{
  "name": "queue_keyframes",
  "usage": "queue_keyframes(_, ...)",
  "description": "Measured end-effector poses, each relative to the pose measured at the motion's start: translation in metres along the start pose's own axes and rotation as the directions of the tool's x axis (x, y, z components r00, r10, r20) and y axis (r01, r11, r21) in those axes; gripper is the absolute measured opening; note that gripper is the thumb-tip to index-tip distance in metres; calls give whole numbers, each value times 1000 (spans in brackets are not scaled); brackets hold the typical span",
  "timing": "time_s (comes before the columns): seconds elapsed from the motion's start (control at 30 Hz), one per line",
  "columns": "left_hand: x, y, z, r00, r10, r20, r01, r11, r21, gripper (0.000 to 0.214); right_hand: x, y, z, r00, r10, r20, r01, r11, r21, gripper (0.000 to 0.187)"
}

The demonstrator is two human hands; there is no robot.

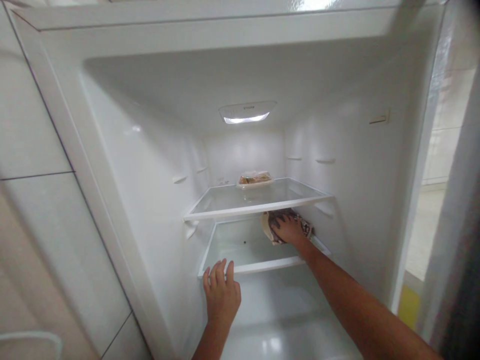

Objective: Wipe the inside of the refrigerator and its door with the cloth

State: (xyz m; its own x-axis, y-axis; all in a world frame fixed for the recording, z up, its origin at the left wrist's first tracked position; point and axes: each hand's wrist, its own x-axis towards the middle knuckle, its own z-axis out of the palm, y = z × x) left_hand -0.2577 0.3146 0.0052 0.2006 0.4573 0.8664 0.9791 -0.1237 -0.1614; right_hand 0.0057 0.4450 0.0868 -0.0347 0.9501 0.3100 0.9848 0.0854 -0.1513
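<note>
Inside an open fridge, my right hand (288,229) presses a patterned brown and cream cloth (267,228) against the lower glass shelf (232,245), at its right side. Its fingers are bent over the cloth, partly bunching it. My left hand (221,292) is at the front left corner of that same shelf, back of the hand toward me. Its fingers point up, slightly apart, and hold nothing loose; whether they touch the white front rim I cannot tell. A small dark speck (245,242) shows on the shelf between the two hands.
Above the cloth, the upper glass shelf (258,202) bears a wrapped food tray (255,179) at its back. A lit lamp (247,113) is on the fridge ceiling. Shelf supports (325,161) stick out from both side walls. A tiled wall (48,250) stands left of the fridge.
</note>
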Motion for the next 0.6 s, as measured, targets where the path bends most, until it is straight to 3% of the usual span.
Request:
queue_keyframes(0.2, 2, 6, -3, 999, -39, 8, 39, 999, -24, 39, -2, -47, 5, 999, 21, 48, -24, 998, 64, 59)
queue_keyframes(0.47, -3, 5, -2, 999, -53, 14, 53, 997, -60, 43, 2, -161, 18, 961, -237, 144, 207, 958, 197, 64)
queue_keyframes(0.6, -5, 5, 0, 999, -50, 4, 50, 997, -53, 45, 20, -188, 24, 932, -321, 168, 276, 929, 245, 66)
